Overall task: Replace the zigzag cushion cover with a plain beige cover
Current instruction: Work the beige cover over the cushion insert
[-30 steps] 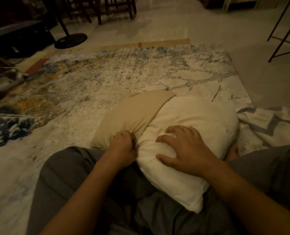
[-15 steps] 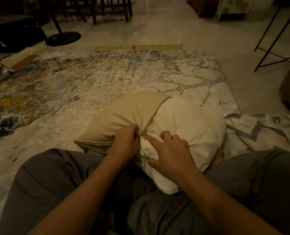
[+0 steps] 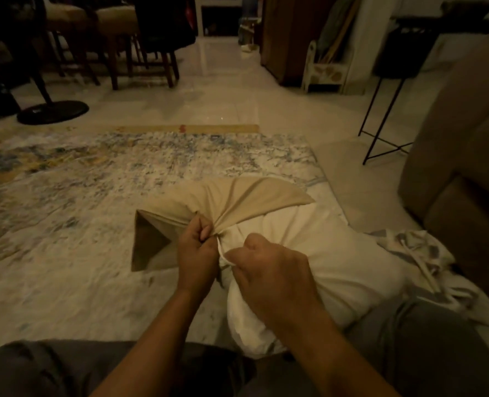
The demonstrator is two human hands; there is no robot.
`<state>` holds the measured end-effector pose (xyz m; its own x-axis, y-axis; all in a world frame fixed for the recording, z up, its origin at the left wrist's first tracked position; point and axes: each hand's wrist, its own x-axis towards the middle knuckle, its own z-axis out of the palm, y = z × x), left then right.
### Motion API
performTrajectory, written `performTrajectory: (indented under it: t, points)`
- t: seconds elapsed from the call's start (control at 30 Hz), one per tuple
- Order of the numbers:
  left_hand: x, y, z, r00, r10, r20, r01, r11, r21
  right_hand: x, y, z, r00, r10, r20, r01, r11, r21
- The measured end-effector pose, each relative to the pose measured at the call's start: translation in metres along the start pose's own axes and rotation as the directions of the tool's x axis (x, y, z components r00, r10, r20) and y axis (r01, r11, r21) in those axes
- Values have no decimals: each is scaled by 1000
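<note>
– Firstly, item one: the beige cover [image 3: 246, 199]. Where was it, and how was it held?
– Part-fitted. It capped the far end of the white cushion insert [image 3: 338, 253], which lay toward the near right corner of the rug [image 3: 80, 196], with its near end against the person's lap. The left hand [image 3: 199, 247] was clenched round a bunched fold of the cover's open edge, and pleats ran taut from that fist. Likely purpose: hauling the mouth over the filling.
– Item two, the right hand?
– The right hand [image 3: 269, 270] had its fingers curled into the insert just beside the left fist, gripping a gather of the white casing. Judged a counter-hold, squeezing the bulk small so that the mouth could pass over it.
– Any slack noted?
– One corner of the cover hung empty and flat on the rug, left of the hands. The insert was not yet seated there, and most of it lay bare.
– Item three, the zigzag cover [image 3: 426, 253]?
– Off the cushion, crumpled at the rug's right edge between the insert and the sofa [image 3: 466, 167]. Neither hand touched it. Presumably put aside clear of the work.
– Status?
– Removal done. Fitting under way, less than half on. Closure not visible.
</note>
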<state>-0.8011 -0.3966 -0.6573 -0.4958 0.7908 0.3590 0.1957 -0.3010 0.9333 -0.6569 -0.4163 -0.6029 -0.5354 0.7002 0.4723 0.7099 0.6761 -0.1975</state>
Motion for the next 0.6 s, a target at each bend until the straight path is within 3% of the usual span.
performTrajectory:
  t: [0.1, 0.2, 0.27, 0.33, 0.43, 0.6]
  points:
    - [-5, -33, -6, 985, -108, 132, 80, 977, 197, -13, 5, 28, 965, 95, 243, -60, 987, -147]
    - [-12, -70, -33, 954, -164, 251, -6, 826, 563, -35, 16, 67, 853, 180, 489, -91, 976, -199]
    - [-15, -84, -48, 935, -326, 138, 103, 622, 776, -42, 19, 85, 835, 197, 513, -78, 967, -243]
    - [-20, -82, -49, 869, -494, 37, 236, 478, 846, -40, 19, 96, 852, 219, 476, -107, 962, -252]
    - [-40, -61, -35, 821, -554, 141, 253, 573, 780, -34, 19, 104, 867, 251, 431, -163, 959, -233]
    - [-77, -22, -16, 867, -433, 246, 188, 742, 643, -31, 33, 100, 879, 280, 385, -223, 957, -188]
